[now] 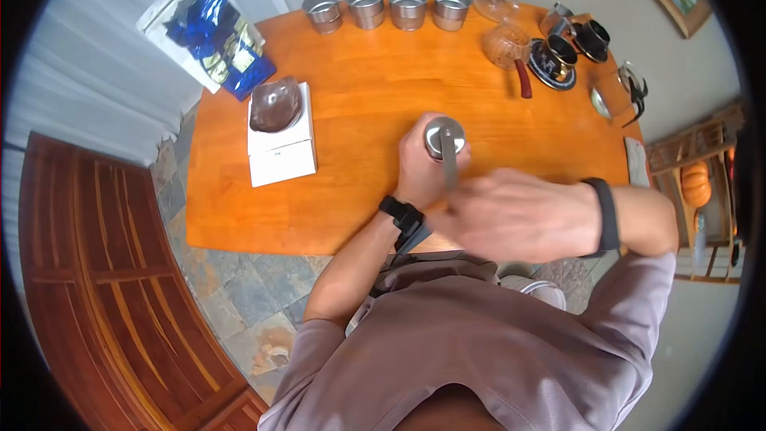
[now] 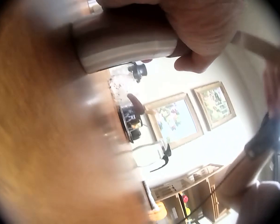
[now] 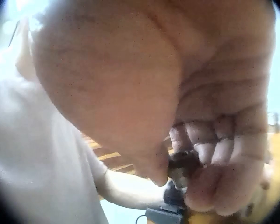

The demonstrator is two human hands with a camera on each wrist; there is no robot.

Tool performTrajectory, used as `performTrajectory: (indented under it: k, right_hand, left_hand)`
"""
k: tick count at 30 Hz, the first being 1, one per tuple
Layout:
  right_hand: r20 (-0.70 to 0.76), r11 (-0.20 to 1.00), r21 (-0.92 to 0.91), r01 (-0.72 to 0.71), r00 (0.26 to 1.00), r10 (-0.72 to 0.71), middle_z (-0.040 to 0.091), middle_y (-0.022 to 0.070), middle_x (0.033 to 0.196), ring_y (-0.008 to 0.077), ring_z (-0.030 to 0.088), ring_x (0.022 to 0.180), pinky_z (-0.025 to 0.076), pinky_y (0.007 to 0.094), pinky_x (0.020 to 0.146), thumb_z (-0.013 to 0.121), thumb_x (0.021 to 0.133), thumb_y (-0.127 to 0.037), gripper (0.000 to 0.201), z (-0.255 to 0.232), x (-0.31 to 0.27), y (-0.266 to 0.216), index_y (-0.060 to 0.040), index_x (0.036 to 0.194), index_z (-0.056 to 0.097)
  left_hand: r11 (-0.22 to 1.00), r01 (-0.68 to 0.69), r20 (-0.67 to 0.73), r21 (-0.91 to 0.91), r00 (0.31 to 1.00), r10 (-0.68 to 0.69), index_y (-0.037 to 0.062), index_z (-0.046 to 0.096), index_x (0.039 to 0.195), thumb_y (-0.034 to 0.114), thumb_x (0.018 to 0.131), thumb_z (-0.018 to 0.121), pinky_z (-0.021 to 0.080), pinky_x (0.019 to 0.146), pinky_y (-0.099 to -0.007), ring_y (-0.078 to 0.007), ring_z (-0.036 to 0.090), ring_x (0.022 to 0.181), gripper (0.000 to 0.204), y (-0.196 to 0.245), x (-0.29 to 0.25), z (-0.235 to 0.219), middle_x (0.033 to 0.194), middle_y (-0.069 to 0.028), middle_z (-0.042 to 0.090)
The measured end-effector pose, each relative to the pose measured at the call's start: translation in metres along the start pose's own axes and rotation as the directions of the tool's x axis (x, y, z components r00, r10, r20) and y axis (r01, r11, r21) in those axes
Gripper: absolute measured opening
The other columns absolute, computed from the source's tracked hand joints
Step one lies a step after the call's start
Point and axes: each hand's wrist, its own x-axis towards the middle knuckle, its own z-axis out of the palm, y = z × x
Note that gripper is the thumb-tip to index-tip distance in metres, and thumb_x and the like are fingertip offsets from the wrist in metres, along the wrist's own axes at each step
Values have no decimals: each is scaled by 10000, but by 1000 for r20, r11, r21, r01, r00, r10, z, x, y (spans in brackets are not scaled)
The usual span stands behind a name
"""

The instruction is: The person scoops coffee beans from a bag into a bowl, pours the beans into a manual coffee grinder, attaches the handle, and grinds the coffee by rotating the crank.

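Note:
A steel hand coffee grinder [image 1: 444,136] stands near the middle of the table, its round lid facing up. My left hand [image 1: 419,166] wraps round its body, and the left wrist view shows the silvery grinder cylinder [image 2: 126,51] under that hand. From the lid a flat crank arm [image 1: 449,164] points toward me. My right hand [image 1: 515,215], blurred in the head view, is at the outer end of the crank. In the right wrist view its thumb and curled fingers pinch the dark crank knob [image 3: 183,161].
At left, a brown bowl [image 1: 275,105] sits on a white scale [image 1: 283,164], with a blue-and-white bag [image 1: 215,36] behind. Several metal cups [image 1: 408,8] line the back edge. A red-handled glass pot [image 1: 507,46], dark cup [image 1: 558,52] and glass jug [image 1: 613,96] stand at right.

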Motion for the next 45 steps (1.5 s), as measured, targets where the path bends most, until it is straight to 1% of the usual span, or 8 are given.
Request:
performTrajectory:
  k: [5, 11, 18, 21, 24, 29, 36, 45]
  right_hand:
    - [-267, 988, -9, 154, 952, -151, 634, 173, 704, 403, 652, 704, 508, 471, 590, 676, 907, -211, 222, -10, 86, 84, -10, 912, 581]
    - [166, 744, 311, -591, 805, 570, 655, 39, 703, 149, 591, 624, 471, 338, 583, 667, 964, -258, 247, -50, -1, 132, -30, 875, 632]
    - [114, 1000, -21, -12, 993, 14, 645, 203, 729, 380, 674, 710, 529, 451, 615, 635, 793, -106, 219, -10, -22, 9, 54, 941, 614]
    - [-384, 928, -175, 330, 845, -373, 642, 224, 817, 382, 661, 747, 532, 479, 648, 599, 803, -66, 143, 20, 20, 15, 47, 886, 623]
    - [-375, 972, -105, 211, 897, -235, 623, 186, 677, 390, 653, 655, 533, 495, 643, 658, 893, -157, 160, 10, 79, 74, -10, 885, 593]
    - [-113, 842, -87, -533, 845, 523, 648, 204, 774, 407, 645, 776, 495, 487, 667, 644, 948, -209, 185, -21, 14, 136, -27, 915, 635]
    - [205, 979, -49, -195, 958, 201, 623, 187, 774, 370, 650, 750, 515, 467, 648, 692, 834, -147, 190, -7, -22, 7, 4, 912, 607]
    - [-489, 991, -123, 56, 865, -109, 668, 196, 782, 381, 643, 694, 530, 477, 663, 630, 917, -257, 238, 9, 95, 82, -28, 855, 647]
  left_hand:
    - [989, -12, 109, 150, 994, -4, 30, 620, 994, 40, 742, 811, 540, 700, -281, -126, 679, 800, 316, -12, -15, 20, 862, -49, 698]
    - [994, 42, -88, 104, 996, -32, 10, 602, 1109, 15, 790, 796, 548, 710, -257, -104, 661, 793, 373, -5, -10, -14, 884, -30, 671]
    - [997, -16, -128, 75, 991, 26, 25, 620, 1022, 41, 752, 825, 551, 699, -314, -156, 678, 771, 340, -9, -5, -1, 850, -78, 699]
    - [997, 71, 66, -14, 995, -69, 30, 620, 1020, 57, 775, 800, 528, 673, -355, -192, 653, 725, 305, 3, -11, 6, 820, -83, 676]
    - [876, -234, 93, 422, 972, 215, 29, 628, 1025, 69, 760, 808, 539, 706, -375, -201, 677, 755, 323, -16, -24, 19, 840, -92, 686]
    - [997, 76, -126, 8, 989, -74, 16, 604, 1087, 56, 765, 832, 559, 759, -285, -117, 679, 834, 397, 2, -21, 2, 920, -51, 685]
    - [982, -111, -117, 150, 985, 130, 21, 594, 1127, 35, 818, 812, 545, 749, -271, -119, 662, 850, 378, -6, -14, -4, 964, -49, 671]
    - [884, -138, 90, 446, 990, 109, 56, 633, 1099, 105, 788, 841, 544, 786, -281, -117, 675, 917, 378, -11, -22, -3, 971, -64, 697]
